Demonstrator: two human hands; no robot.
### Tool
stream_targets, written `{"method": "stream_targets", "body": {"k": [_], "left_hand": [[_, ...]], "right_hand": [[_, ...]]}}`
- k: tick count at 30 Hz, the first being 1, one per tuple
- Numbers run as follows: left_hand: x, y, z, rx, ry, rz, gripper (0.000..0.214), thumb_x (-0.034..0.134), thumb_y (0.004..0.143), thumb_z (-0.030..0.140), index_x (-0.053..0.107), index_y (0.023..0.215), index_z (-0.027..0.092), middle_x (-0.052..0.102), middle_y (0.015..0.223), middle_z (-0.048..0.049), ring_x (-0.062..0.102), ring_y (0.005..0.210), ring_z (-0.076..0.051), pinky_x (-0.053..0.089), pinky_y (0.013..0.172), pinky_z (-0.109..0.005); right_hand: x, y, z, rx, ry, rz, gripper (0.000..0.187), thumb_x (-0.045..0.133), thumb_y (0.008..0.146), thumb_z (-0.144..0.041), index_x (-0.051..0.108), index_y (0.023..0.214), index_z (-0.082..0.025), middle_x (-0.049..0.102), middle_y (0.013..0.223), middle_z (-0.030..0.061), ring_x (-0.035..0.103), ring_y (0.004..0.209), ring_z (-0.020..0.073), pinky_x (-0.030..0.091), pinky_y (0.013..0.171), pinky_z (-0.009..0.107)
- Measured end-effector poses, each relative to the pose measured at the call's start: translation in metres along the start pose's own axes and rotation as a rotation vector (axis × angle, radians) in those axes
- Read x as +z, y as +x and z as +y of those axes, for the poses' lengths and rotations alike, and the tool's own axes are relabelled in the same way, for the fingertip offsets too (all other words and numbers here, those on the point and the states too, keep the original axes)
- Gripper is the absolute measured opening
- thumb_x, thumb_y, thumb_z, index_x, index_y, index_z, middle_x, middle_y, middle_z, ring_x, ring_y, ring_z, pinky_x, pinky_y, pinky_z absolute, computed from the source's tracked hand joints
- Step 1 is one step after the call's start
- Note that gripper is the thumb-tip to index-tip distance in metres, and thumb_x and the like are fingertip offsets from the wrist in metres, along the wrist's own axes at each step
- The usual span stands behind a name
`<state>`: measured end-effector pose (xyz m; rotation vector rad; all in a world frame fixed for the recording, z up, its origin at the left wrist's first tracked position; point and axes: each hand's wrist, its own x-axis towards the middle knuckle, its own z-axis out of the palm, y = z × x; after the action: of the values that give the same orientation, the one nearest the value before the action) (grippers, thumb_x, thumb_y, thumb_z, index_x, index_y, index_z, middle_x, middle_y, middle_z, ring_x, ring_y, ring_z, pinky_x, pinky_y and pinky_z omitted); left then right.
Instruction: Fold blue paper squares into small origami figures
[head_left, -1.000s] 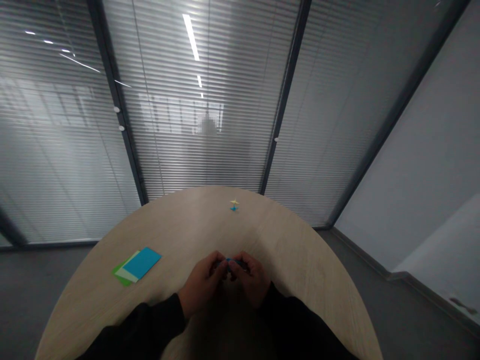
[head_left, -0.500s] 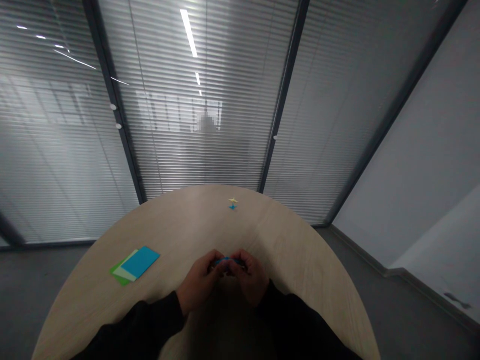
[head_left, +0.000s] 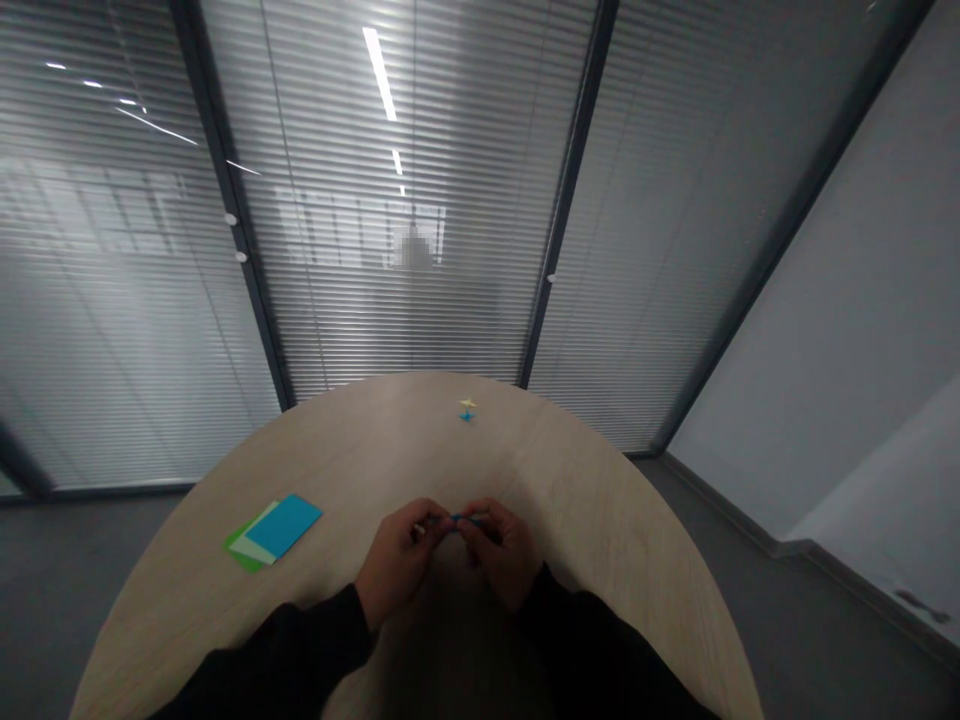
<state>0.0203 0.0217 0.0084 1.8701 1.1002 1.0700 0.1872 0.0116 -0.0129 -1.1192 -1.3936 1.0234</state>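
Observation:
My left hand (head_left: pixel 395 565) and my right hand (head_left: pixel 504 555) meet just above the near part of a round wooden table (head_left: pixel 600 520). Both are closed in a pinch on a small blue folded paper piece (head_left: pixel 455 518) held between the fingertips. Only a thin blue strip of it shows; the rest is hidden by my fingers. Black sleeves cover both forearms.
A stack of paper sheets (head_left: pixel 274 530), blue on top of white and green, lies at the table's left. Two small folded paper shapes, one yellow (head_left: pixel 467 404) and one blue (head_left: pixel 466 416), sit at the far edge. Glass walls with blinds stand behind.
My fingers have shifted slightly on the blue paper, which now shows as a thinner strip. The hands stay in the same place.

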Motion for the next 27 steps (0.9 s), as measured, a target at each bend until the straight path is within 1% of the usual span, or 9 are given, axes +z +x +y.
{"method": "stream_targets", "body": {"k": [2,4,6,8,10,13,16,20,27], "left_hand": [[0.001,0.0002,0.0,-0.023,-0.06,-0.005,0.022,0.057,0.089,0.039,0.066,0.089,0.019,0.068,0.073,-0.0029,0.059,0.066,-0.018,0.042,0.061,-0.028],[0.0017,0.0002,-0.0006,-0.061,-0.148,-0.011,0.026,0.06,0.087,0.039,0.063,0.102,0.018,0.069,0.074,-0.0023,0.059,0.063,-0.018,0.043,0.059,-0.027],[0.0016,0.0,-0.0012,-0.085,-0.209,-0.004,0.031,0.063,0.085,0.039,0.062,0.107,0.018,0.07,0.077,-0.003,0.06,0.063,-0.017,0.043,0.058,-0.026],[0.001,-0.0003,-0.0017,-0.082,-0.228,-0.007,0.027,0.063,0.085,0.039,0.064,0.101,0.017,0.071,0.081,-0.0044,0.061,0.065,-0.017,0.045,0.059,-0.026],[0.0004,-0.0007,-0.002,-0.066,-0.254,-0.012,0.024,0.063,0.086,0.039,0.066,0.095,0.017,0.071,0.082,-0.0048,0.063,0.068,-0.017,0.046,0.061,-0.027],[0.0001,-0.0012,-0.0018,-0.053,-0.31,-0.022,0.021,0.062,0.087,0.037,0.066,0.093,0.016,0.071,0.08,-0.0045,0.065,0.072,-0.018,0.049,0.066,-0.028],[0.0003,-0.0013,-0.0006,-0.037,-0.31,0.003,0.018,0.064,0.085,0.034,0.066,0.089,0.017,0.073,0.082,-0.0052,0.067,0.077,-0.02,0.051,0.072,-0.031],[-0.0003,-0.0015,0.0033,-0.024,-0.263,0.047,0.014,0.066,0.082,0.031,0.067,0.085,0.017,0.073,0.083,-0.0059,0.067,0.078,-0.02,0.052,0.073,-0.032],[-0.0004,-0.0021,0.0073,0.015,-0.226,0.033,0.013,0.066,0.081,0.03,0.067,0.083,0.018,0.071,0.083,-0.0057,0.066,0.079,-0.02,0.052,0.075,-0.032]], "right_hand": [[-0.0001,0.0012,-0.0009,0.008,0.109,-0.005,0.031,0.067,0.08,-0.048,0.059,0.087,-0.019,0.063,0.058,-0.0027,0.054,0.046,0.0112,0.044,0.047,0.023],[-0.0002,0.0019,-0.0014,0.011,0.191,-0.002,0.034,0.07,0.077,-0.049,0.058,0.086,-0.019,0.067,0.064,-0.0002,0.06,0.052,0.0131,0.049,0.051,0.026],[-0.0005,0.0022,-0.0015,0.0,0.219,0.006,0.034,0.073,0.074,-0.048,0.059,0.086,-0.019,0.069,0.067,0.0006,0.065,0.058,0.0153,0.053,0.059,0.029],[-0.0008,0.002,-0.0013,-0.01,0.219,0.006,0.033,0.074,0.074,-0.047,0.059,0.086,-0.019,0.07,0.069,0.0011,0.068,0.062,0.0169,0.054,0.064,0.032],[-0.0009,0.0015,-0.0011,-0.03,0.211,-0.008,0.031,0.073,0.074,-0.045,0.06,0.085,-0.019,0.07,0.07,0.0014,0.069,0.065,0.0175,0.054,0.066,0.032],[-0.0007,0.0005,-0.0016,-0.069,0.185,-0.019,0.026,0.072,0.076,-0.041,0.06,0.086,-0.02,0.07,0.071,0.0014,0.069,0.068,0.0179,0.054,0.068,0.032],[-0.0005,-0.0002,-0.0025,-0.099,0.145,-0.008,0.023,0.071,0.076,-0.039,0.06,0.086,-0.021,0.071,0.073,0.0023,0.069,0.071,0.0185,0.054,0.069,0.032],[-0.0014,-0.0004,-0.0031,-0.149,0.079,0.002,0.019,0.068,0.078,-0.037,0.061,0.084,-0.021,0.071,0.075,0.0032,0.068,0.07,0.018,0.054,0.067,0.031],[-0.0064,-0.0005,-0.0076,-0.166,-0.084,-0.013,0.014,0.065,0.079,-0.033,0.061,0.081,-0.02,0.069,0.075,0.0034,0.068,0.069,0.0182,0.054,0.064,0.03]]}}
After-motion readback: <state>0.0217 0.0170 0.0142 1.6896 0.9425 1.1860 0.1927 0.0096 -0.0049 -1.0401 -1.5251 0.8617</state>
